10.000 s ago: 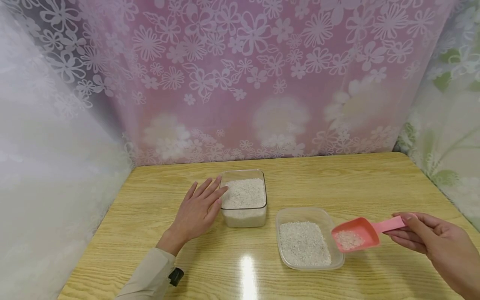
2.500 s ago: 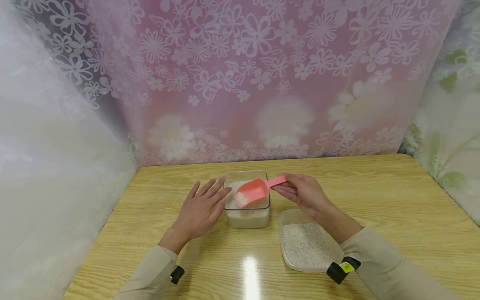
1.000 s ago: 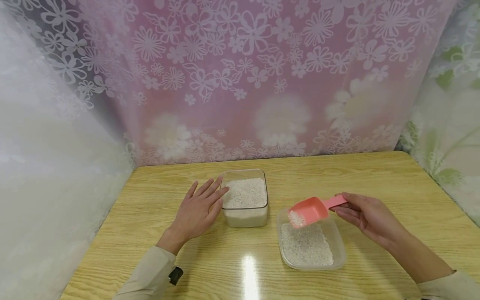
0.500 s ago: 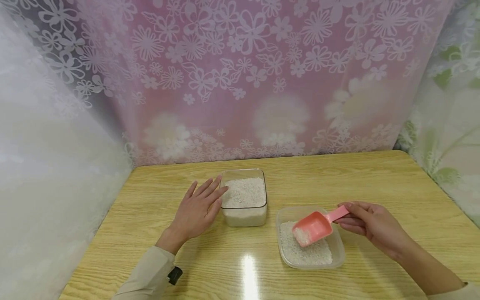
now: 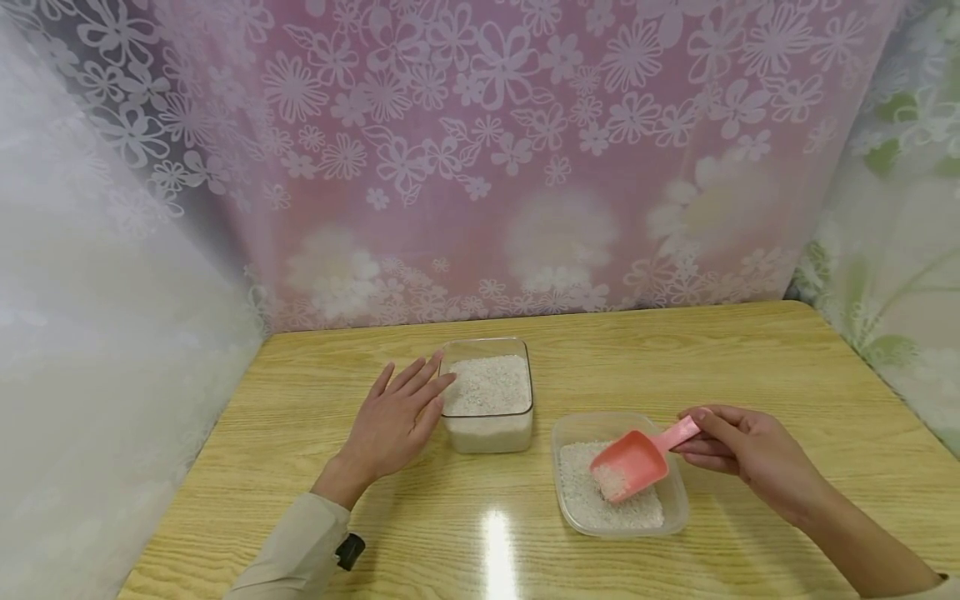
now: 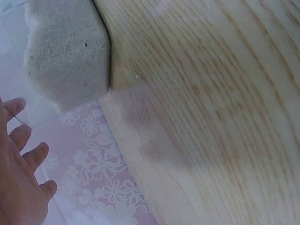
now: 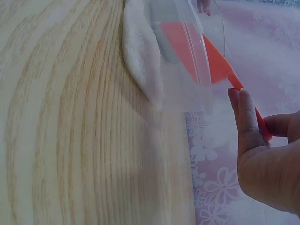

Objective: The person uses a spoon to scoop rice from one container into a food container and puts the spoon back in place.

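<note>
My right hand [image 5: 757, 454] pinches the handle of a pink scoop [image 5: 637, 467] between thumb and fingers. A small heap of white rice lies toward the scoop's front lip. The scoop is over the low plastic container [image 5: 566, 517], and in the right wrist view the scoop [image 7: 216, 61] dips below that container's rim. More rice [image 5: 600, 492] covers the container's bottom. My left hand [image 5: 390, 425] rests with straight, spread fingers against the left rim of a clear square container [image 5: 491, 437]. Rice [image 6: 70, 51] fills much of that container.
Both containers stand on a wood-grain table [image 5: 675, 358], the clear square one farther back and to the left. A pink flowered curtain [image 5: 465, 167] hangs behind the table, with pale sheets at either side.
Over the last seconds, my right hand has carried the scoop from above the square container rightward to the low one, lowering and tilting it there. My left hand has stayed in place.
</note>
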The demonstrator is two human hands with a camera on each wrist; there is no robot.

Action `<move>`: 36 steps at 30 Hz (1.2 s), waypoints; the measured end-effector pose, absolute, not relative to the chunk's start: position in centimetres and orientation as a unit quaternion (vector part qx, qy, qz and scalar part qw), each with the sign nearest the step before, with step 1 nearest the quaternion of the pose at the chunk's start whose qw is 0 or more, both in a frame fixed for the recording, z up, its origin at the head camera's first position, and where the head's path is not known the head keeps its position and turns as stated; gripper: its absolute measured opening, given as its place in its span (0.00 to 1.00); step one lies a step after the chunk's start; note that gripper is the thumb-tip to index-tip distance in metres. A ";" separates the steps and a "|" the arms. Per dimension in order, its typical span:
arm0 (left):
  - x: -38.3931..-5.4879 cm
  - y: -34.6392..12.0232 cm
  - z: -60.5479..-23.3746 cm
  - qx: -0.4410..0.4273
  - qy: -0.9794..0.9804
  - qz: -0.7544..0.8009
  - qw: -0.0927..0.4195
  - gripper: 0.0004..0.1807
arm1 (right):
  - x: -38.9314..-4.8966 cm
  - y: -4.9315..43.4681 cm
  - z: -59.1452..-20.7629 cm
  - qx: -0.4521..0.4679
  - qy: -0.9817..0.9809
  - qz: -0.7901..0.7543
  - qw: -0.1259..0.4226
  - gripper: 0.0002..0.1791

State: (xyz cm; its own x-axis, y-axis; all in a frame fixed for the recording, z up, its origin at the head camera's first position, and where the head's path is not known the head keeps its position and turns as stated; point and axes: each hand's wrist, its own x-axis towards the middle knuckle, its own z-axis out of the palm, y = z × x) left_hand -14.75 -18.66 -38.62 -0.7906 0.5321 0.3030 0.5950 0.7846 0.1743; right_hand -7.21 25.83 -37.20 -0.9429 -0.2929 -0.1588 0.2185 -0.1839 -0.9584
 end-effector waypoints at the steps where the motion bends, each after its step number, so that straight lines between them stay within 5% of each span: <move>1: -14.8 -18.6 -38.6 -0.301 -0.937 -0.131 0.120 0.23 | -7.2 25.9 -37.1 -0.025 0.627 -0.762 0.162 0.14; 27: -14.7 -18.7 -38.7 -0.302 -0.936 -0.137 0.123 0.23 | -6.8 25.9 -34.8 -0.046 0.798 -0.596 0.078 0.24; 36: -14.7 -18.7 -38.7 -0.301 -0.936 -0.134 0.123 0.23 | -6.4 25.5 -34.0 -0.076 0.820 -0.566 0.032 0.18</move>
